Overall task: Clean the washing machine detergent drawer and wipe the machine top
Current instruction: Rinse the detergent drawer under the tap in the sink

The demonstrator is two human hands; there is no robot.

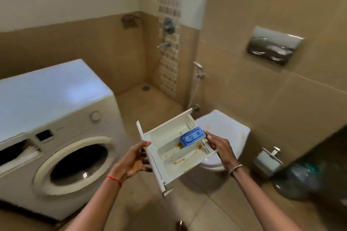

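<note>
Two hands hold one white detergent drawer point(174, 153) up in the air, out of the washing machine point(56, 118). The left hand point(132, 159) grips its front end. The right hand point(220, 145) grips its far side, next to one blue insert point(191, 138). Orange stains dot the inside. One white toilet point(225, 133) sits right behind the drawer. The machine stands to the left, with a dark empty slot point(13, 153) on its front.

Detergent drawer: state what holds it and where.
The white plastic detergent drawer with its blue insert is held by both hands: left hand at its front panel end, right hand at its rear end.
</note>
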